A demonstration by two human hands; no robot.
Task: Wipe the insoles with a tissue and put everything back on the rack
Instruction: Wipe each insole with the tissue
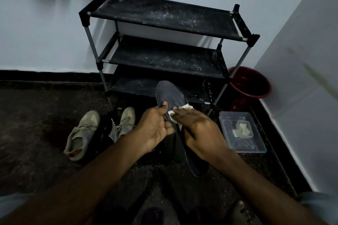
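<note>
Room corner, dim light. Two pale plain walls [45, 33]; dark skirting [45, 75] along their foot; dark speckled floor [36, 115]. One black three-tier rack [164, 16], grey poles, dusty shelves, against back wall. One red bucket [253, 95] beside it.

insole [171, 95]: dark grey-blue, with a thin pale edge
tissue [173, 115]: white
rack [164, 16]: black shelves flecked with pale dust, grey poles
shoes [82, 131]: olive-tan, on the left
socks [109, 129]: black, with black-and-white stripes
bucket [250, 82]: red, far right
box [241, 131]: clear, holding a pale green-white wad
floor [36, 124]: dark, speckled
walls [54, 23]: pale blue-white
</note>
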